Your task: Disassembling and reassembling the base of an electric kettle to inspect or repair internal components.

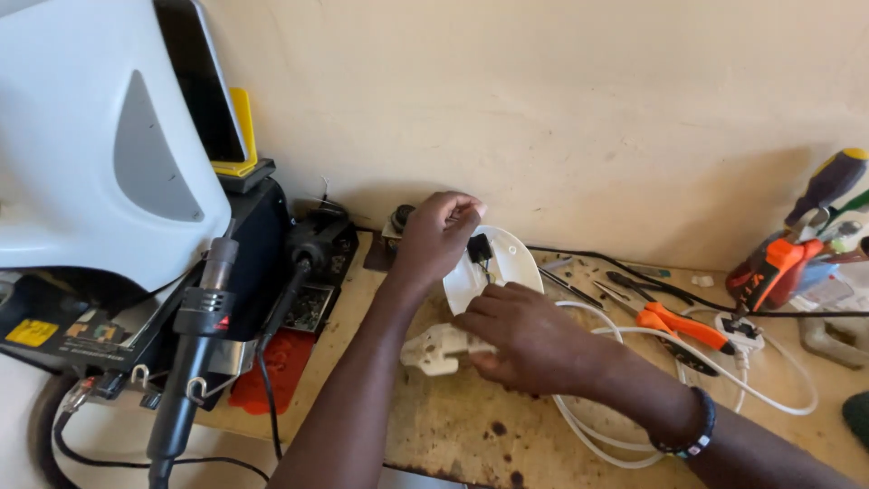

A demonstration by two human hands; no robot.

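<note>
So the left hand (437, 237) was pinched shut on the top edge of a round white plastic cover (507, 258), holding it tilted up off the tabletop (453, 426). A small black part (479, 248) with thin wires sat on the cover, right by the left fingertips. The right hand (523, 337) was just below the cover, curled closed around a white plug (438, 350) that stuck out to its left, resting on the tabletop. A white cord (778, 398) looped out from under the right wrist, which had a dark beaded bracelet (695, 433) on it.

Out past the right hand lay orange-handled pliers (681, 326), tweezers (572, 290) and a black cable (634, 272), and further off a bunch of screwdrivers (828, 186) against the wall. Way over beyond the left hand stood a black soldering station (272, 263) with a hot air gun (195, 353) hanging in front, plus a big white plastic housing (100, 136) above it.
</note>
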